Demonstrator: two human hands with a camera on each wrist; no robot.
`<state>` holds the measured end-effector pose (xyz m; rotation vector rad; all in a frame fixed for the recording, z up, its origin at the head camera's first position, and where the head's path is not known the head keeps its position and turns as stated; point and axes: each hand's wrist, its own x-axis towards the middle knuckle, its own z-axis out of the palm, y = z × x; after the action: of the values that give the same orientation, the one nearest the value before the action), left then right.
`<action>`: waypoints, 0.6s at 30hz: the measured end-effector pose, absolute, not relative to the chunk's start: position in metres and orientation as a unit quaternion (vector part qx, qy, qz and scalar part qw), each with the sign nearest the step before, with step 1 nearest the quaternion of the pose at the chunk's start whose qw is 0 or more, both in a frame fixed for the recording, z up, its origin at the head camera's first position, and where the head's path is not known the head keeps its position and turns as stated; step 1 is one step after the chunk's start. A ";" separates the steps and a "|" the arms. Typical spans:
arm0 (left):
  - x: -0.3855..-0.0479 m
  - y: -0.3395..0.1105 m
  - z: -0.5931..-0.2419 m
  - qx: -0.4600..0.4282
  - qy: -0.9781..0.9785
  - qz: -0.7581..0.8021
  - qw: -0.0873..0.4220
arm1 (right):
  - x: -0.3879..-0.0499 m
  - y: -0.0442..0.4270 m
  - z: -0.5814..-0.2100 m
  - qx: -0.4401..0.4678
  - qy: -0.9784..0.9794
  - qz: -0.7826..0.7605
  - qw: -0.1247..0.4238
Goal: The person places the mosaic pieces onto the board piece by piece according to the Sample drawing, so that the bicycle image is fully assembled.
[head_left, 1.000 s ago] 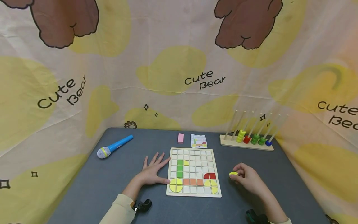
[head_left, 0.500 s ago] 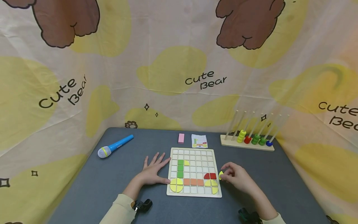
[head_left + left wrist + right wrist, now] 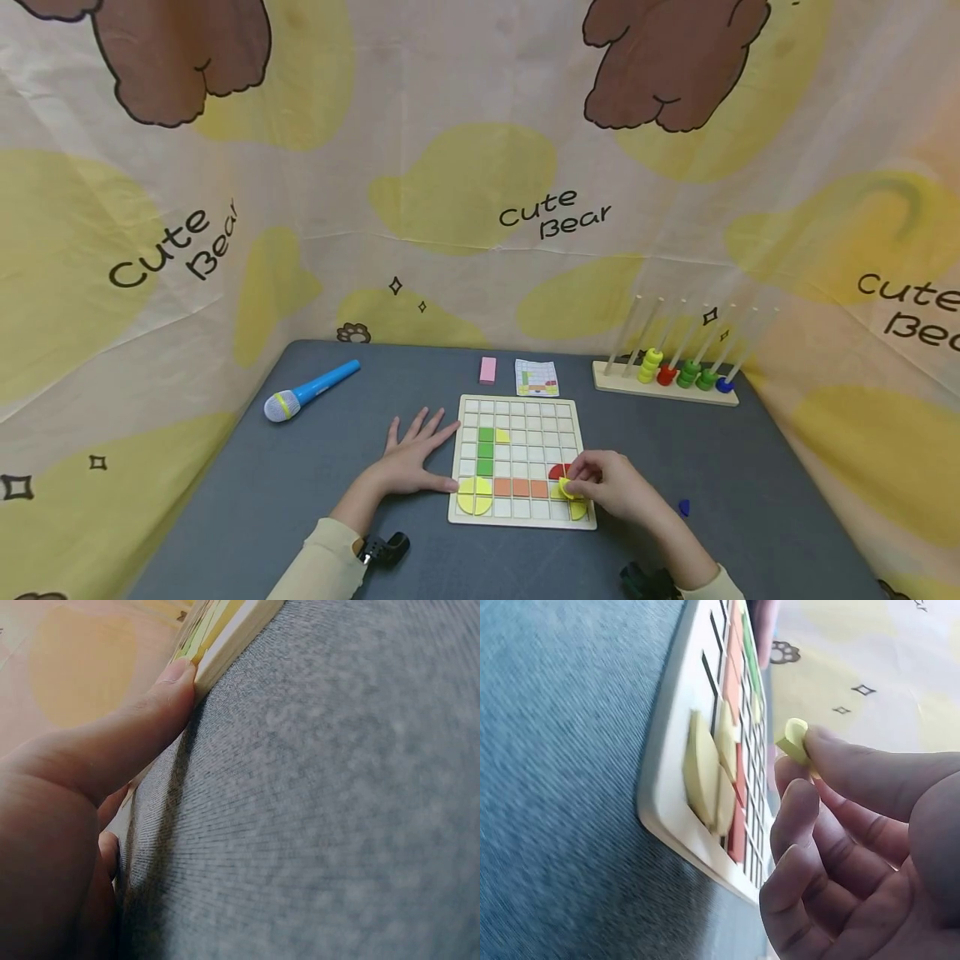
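A white grid board (image 3: pixel 525 517) lies on the table, with green, orange, red and yellow pieces set in some squares. Fingers spread, my left hand (image 3: pixel 408 465) rests at the board's left side; in the left wrist view its thumb (image 3: pixel 142 724) touches the edge. My right hand (image 3: pixel 611 483) pinches a yellow rounded piece (image 3: pixel 793 741) between thumb and fingers, above the board's lower right squares. Below it sit other yellow pieces (image 3: pixel 701 769) and red pieces (image 3: pixel 738 817). In the head view, my right hand partly covers that corner.
Behind the board are a pink block (image 3: pixel 488 370) and a pattern card (image 3: pixel 536 378). A blue toy microphone (image 3: pixel 311 392) lies at the left. Back right stands a peg rack (image 3: pixel 663 386) with coloured beads. A small blue piece (image 3: pixel 684 507) lies right of my right forearm.
My right hand has moved left with the yellow piece, from the table beside the board to over its lower right squares. The small blue piece has come into sight. My left hand stays put.
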<state>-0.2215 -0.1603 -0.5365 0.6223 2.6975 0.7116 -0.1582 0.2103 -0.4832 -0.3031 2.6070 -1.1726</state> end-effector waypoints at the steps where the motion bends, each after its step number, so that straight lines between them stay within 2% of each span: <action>1: -0.222 -0.160 -0.537 0.216 0.934 0.246 0.142 | -0.158 0.209 -0.485 -0.107 0.900 -0.402 0.134; 8: -0.222 -0.159 -0.536 0.214 0.934 0.247 0.142 | -0.153 0.201 -0.492 -0.110 0.904 -0.387 0.143; 18: -0.222 -0.159 -0.536 0.216 0.934 0.247 0.144 | -0.148 0.195 -0.497 -0.144 0.916 -0.353 0.123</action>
<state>-0.2224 -0.1586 -0.5362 0.6217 2.6909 0.7108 -0.1484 0.1955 -0.4974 -0.4204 2.6727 -1.0309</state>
